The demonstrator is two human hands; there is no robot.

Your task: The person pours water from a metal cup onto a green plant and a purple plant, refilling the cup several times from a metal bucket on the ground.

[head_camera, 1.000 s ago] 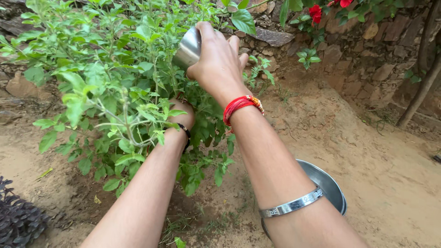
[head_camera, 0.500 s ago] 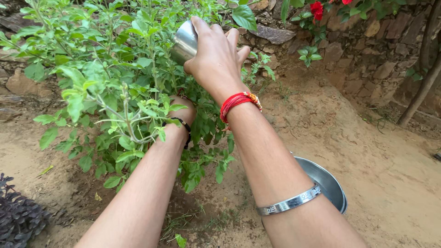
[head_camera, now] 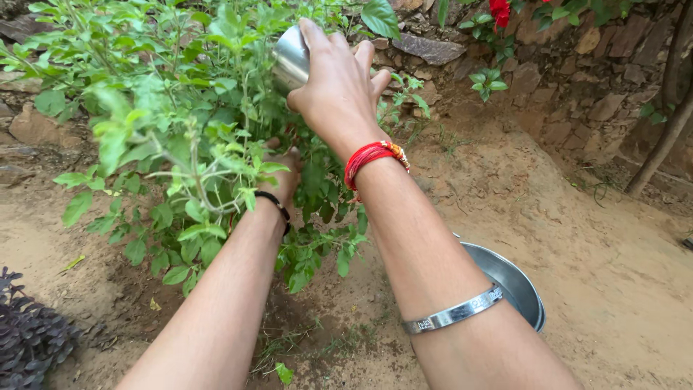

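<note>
My right hand (head_camera: 339, 87) grips a small steel cup (head_camera: 291, 56), tilted over the top of a leafy green bush (head_camera: 166, 123). A red thread band circles that wrist and a steel bangle sits further up the forearm. My left hand (head_camera: 286, 173) reaches into the bush's foliage below the cup; leaves cover its fingers, so what it touches is hidden. A thin black band is on the left wrist.
A steel plate (head_camera: 512, 282) lies on the sandy ground under my right forearm. A rough stone wall (head_camera: 577, 79) with a red flower (head_camera: 499, 13) runs behind. A dark purple plant (head_camera: 29, 339) is at the lower left, a thin trunk (head_camera: 660, 144) at the right.
Both hands have shifted slightly up and left; the left hand has pushed a little deeper into the leaves. The cup stays tilted over the bush.
</note>
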